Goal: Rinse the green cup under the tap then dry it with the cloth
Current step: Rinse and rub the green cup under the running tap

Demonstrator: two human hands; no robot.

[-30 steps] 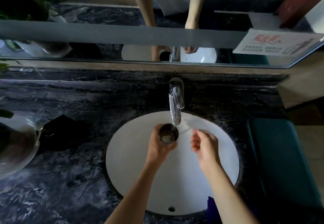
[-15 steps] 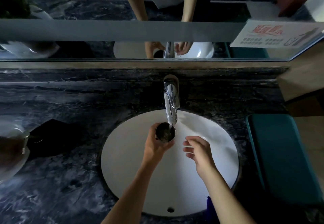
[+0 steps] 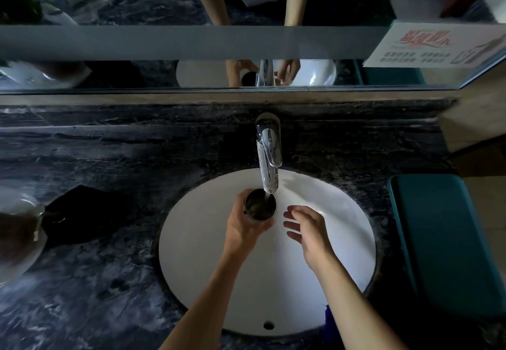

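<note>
My left hand (image 3: 242, 230) grips the cup (image 3: 260, 206) upright over the white sink (image 3: 342, 213), its mouth right under the spout of the chrome tap (image 3: 269, 158). The cup looks dark and metallic inside, with water in it; its outer colour is hidden by my fingers. My right hand (image 3: 308, 230) hovers just right of the cup with its fingers loosely spread, holding nothing and not touching the cup. A dark cloth (image 3: 79, 215) lies on the counter left of the sink.
Dark marble counter (image 3: 109, 295) surrounds the sink. A white plant pot (image 3: 16, 229) stands at the left edge, a teal cushioned pad (image 3: 449, 240) at the right. A mirror (image 3: 137, 73) runs along the back, with a paper sign (image 3: 438, 48) at its right.
My left hand brought the cup fully under the spout. My right hand dropped from beside the tap and moved left, closer to the cup.
</note>
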